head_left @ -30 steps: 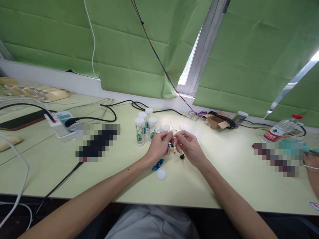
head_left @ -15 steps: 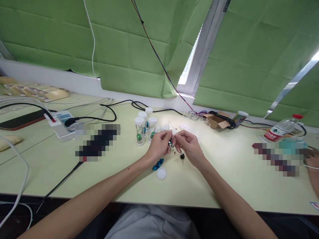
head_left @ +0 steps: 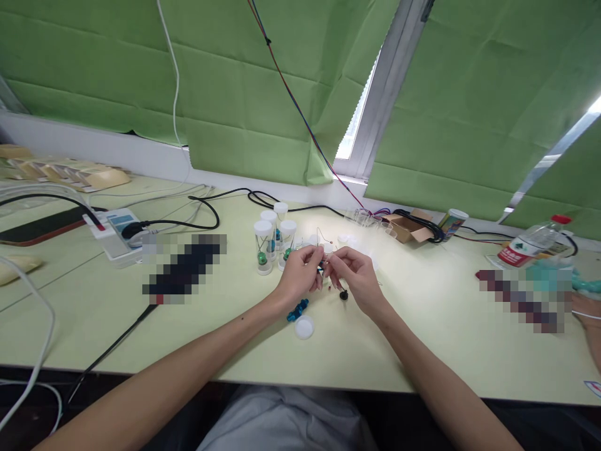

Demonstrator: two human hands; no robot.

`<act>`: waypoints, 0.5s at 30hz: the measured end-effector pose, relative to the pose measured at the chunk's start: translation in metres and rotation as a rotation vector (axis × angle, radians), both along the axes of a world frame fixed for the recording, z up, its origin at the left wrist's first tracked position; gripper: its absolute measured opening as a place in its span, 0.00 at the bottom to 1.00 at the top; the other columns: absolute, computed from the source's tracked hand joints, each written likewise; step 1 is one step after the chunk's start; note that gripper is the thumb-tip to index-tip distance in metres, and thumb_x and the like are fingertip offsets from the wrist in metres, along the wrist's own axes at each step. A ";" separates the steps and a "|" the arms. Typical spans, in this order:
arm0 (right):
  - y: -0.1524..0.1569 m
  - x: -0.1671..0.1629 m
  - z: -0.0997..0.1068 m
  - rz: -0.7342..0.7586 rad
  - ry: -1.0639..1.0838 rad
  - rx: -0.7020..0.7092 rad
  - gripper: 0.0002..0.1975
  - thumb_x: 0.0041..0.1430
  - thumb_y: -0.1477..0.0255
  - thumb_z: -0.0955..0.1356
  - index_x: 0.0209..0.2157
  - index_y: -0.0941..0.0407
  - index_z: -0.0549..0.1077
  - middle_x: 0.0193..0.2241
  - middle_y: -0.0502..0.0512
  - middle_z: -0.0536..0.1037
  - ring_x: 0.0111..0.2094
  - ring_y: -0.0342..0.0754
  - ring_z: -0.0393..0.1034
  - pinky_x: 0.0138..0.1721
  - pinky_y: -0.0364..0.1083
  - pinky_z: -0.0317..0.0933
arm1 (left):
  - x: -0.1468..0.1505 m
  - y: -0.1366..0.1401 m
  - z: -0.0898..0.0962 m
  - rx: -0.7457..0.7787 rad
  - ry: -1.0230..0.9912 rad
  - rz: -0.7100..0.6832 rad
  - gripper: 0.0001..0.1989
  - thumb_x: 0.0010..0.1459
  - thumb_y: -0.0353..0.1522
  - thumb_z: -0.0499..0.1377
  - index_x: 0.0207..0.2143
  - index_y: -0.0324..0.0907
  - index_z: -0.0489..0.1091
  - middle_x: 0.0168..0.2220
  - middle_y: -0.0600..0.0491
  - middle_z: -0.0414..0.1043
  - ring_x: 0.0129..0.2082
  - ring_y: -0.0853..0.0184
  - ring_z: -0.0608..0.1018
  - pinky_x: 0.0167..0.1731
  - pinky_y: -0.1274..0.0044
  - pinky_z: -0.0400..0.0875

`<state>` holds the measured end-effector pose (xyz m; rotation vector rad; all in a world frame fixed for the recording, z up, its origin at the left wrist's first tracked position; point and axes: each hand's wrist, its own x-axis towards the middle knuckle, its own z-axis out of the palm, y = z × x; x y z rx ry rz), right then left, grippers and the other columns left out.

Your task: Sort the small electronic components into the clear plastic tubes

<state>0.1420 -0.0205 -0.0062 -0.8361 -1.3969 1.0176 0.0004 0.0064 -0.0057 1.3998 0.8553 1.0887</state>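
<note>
Over the middle of the table my left hand [head_left: 299, 270] pinches a thin bent wire [head_left: 318, 232] that sticks up past the thumb and has a small bead at its end. Close beside it, fingertips nearly meeting, my right hand [head_left: 353, 272] is closed in a pinch on something too small to make out. A little dark blue part shows between the hands. Under my right fingers lies a small black round piece [head_left: 344, 295]. Nearer to me are a blue metallic part [head_left: 297, 311] and a white round cap [head_left: 304, 327].
Several clear tubes with white caps [head_left: 263, 247] stand left of my hands. Further left is a power strip [head_left: 117, 235] with cables. At the back right are an open cardboard box [head_left: 407, 227] and a bottle [head_left: 526, 244]. Another person's hand [head_left: 586, 310] rests at the far right.
My right fingers have shifted slightly and curled in closer to the left. My left hand stays almost still. At the far right the other person's hand has moved a little.
</note>
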 end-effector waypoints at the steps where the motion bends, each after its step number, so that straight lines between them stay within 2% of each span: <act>1: 0.000 0.000 0.000 -0.004 -0.003 0.004 0.13 0.60 0.62 0.71 0.29 0.57 0.72 0.22 0.51 0.76 0.19 0.41 0.63 0.20 0.43 0.58 | 0.000 0.000 0.000 0.000 0.003 -0.001 0.20 0.63 0.47 0.54 0.26 0.42 0.62 0.18 0.59 0.64 0.12 0.74 0.66 0.12 0.80 0.57; 15: -0.001 -0.001 -0.001 -0.010 -0.044 0.020 0.14 0.60 0.61 0.71 0.29 0.57 0.72 0.22 0.51 0.76 0.19 0.41 0.63 0.20 0.43 0.59 | 0.000 0.001 -0.001 0.003 -0.004 -0.002 0.20 0.63 0.46 0.55 0.25 0.42 0.60 0.19 0.58 0.64 0.13 0.74 0.67 0.12 0.81 0.59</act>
